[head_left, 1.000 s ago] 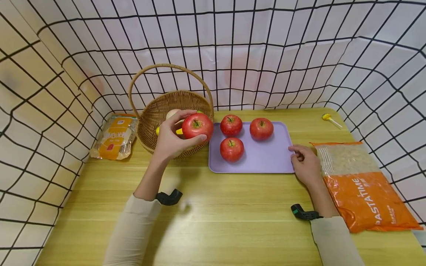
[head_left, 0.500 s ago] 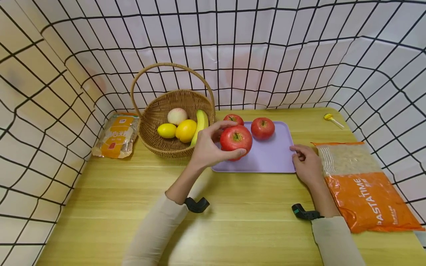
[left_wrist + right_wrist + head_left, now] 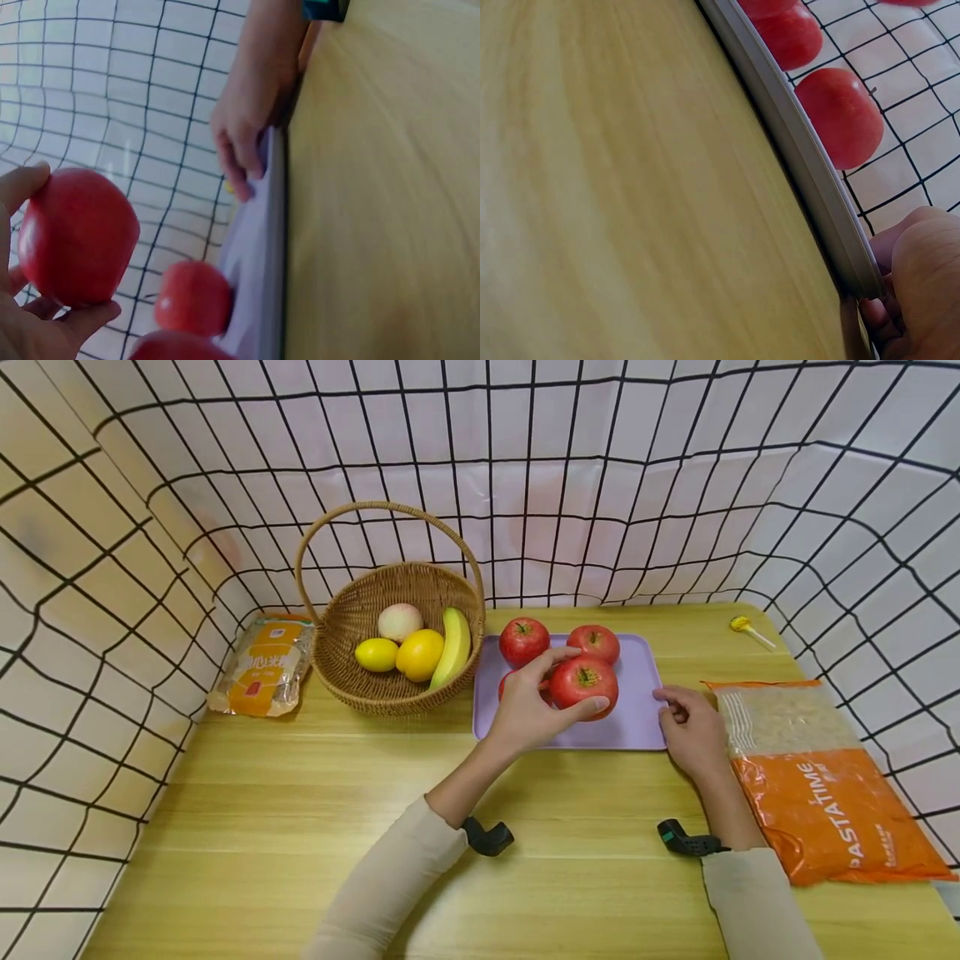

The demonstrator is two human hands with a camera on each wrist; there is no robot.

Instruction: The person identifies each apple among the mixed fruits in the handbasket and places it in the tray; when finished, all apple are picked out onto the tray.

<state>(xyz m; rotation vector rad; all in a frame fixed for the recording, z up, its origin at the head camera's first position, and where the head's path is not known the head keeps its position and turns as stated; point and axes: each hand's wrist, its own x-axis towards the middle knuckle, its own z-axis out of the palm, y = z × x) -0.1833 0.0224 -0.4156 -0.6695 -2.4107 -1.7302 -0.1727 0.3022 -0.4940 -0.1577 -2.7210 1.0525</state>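
Observation:
My left hand (image 3: 525, 706) grips a red apple (image 3: 583, 689) between thumb and fingers, held above the lilac tray (image 3: 636, 718). In the left wrist view the held apple (image 3: 79, 236) hangs apart from the tray. Two red apples stand at the tray's back, one at the left (image 3: 524, 642) and one near the middle (image 3: 594, 642). A third apple on the tray is mostly hidden behind my left hand. My right hand (image 3: 693, 731) holds the tray's right edge near its front corner, fingers curled at the rim (image 3: 859, 259).
Left of the tray stands a wicker basket (image 3: 348, 687) holding a lemon (image 3: 376, 654), an orange-yellow fruit (image 3: 419, 655), a pale round fruit (image 3: 399, 622) and a banana (image 3: 453, 647). Farther left lies a grain bag (image 3: 262, 668). At right are a pasta bag (image 3: 832, 802) and a lollipop (image 3: 742, 625).
My left hand has carried the apple rightward from in front of the basket to over the tray, uncovering the basket's fruit. My right hand has stayed at the tray's edge.

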